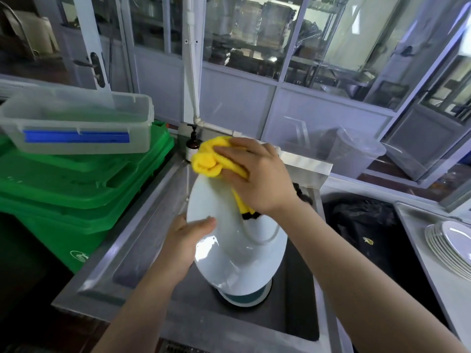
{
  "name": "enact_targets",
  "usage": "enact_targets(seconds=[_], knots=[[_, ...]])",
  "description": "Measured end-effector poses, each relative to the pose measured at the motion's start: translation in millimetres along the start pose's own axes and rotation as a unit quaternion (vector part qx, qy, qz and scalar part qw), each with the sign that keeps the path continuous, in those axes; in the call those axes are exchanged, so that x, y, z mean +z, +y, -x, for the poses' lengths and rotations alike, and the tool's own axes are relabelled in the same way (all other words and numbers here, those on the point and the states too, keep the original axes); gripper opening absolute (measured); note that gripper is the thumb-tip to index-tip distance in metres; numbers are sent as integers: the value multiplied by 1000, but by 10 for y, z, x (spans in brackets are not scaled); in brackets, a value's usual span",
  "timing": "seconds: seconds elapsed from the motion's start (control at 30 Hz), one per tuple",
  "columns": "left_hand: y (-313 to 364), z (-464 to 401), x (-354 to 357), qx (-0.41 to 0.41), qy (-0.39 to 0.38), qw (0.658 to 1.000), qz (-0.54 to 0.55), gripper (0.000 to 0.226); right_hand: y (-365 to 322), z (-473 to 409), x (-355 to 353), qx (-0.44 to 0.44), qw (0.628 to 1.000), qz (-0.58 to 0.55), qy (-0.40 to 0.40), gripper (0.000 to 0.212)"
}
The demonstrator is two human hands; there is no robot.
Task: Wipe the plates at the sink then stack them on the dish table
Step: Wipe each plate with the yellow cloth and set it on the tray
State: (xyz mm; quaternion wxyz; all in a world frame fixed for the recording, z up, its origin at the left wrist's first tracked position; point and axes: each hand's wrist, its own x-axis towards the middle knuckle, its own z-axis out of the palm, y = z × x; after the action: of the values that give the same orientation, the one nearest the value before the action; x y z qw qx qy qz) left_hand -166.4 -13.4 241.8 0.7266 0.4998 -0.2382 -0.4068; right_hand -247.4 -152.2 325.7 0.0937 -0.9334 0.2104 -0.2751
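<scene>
I hold a white oval plate [229, 253] tilted over the steel sink [142, 240]. My left hand [186, 240] grips its left rim, thumb on the face. My right hand [257, 177] presses a bunched yellow cloth [211, 159] against the plate's upper edge, fingers curled over the cloth. Under the plate, in the basin, another white dish [244, 296] shows partly. A stack of white plates [451, 248] lies on the steel dish table [438, 289] at the right.
Green bins [84, 189] stand left of the sink with a clear plastic box [76, 123] on top. A soap pump bottle [192, 143] is at the sink's back corner. A black-lined bin [362, 230] sits between sink and dish table. Glass partitions rise behind.
</scene>
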Motion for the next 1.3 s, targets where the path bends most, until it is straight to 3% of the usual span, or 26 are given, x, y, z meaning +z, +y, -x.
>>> enact_targets(seconds=[0.1, 0.17, 0.23, 0.33, 0.37, 0.47, 0.6, 0.67, 0.8, 0.97, 1.17, 1.3], knots=[[15, -12, -52, 6, 9, 1000, 20, 27, 308, -55, -30, 149, 984, -95, 22, 5], [39, -18, -107, 4, 17, 999, 34, 39, 511, -12, -39, 235, 960, -150, 24, 19], [54, -48, -164, 8, 43, 998, 52, 55, 675, 98, -10, 267, 953, -143, 12, 21], [67, -120, -219, 44, 80, 992, 83, 52, 741, 317, 118, 250, 961, -116, -3, 15], [60, -148, -227, 58, 88, 990, 97, 47, 732, 388, 177, 229, 967, -109, 3, 21], [43, -197, -251, 82, 91, 984, 126, 45, 617, 532, 328, 179, 978, -102, 40, 33], [31, -208, -272, 89, 86, 985, 122, 50, 477, 523, 306, 197, 962, -145, 120, 31], [9, -207, -247, 88, 97, 983, 125, 46, 381, 482, 245, 134, 976, -92, 144, 34], [-21, -186, -224, 90, 128, 980, 127, 31, 196, 462, 159, 13, 994, 50, 94, 40], [28, -199, -314, 94, 139, 977, 131, 36, 23, 582, 184, -33, 997, 1, 67, 38], [24, -153, -234, 80, 118, 988, 66, 28, 87, 299, 198, 19, 995, -7, 95, 40], [24, -150, -256, 75, 137, 983, 91, 32, 384, 335, 310, 78, 992, 0, 102, 30]])
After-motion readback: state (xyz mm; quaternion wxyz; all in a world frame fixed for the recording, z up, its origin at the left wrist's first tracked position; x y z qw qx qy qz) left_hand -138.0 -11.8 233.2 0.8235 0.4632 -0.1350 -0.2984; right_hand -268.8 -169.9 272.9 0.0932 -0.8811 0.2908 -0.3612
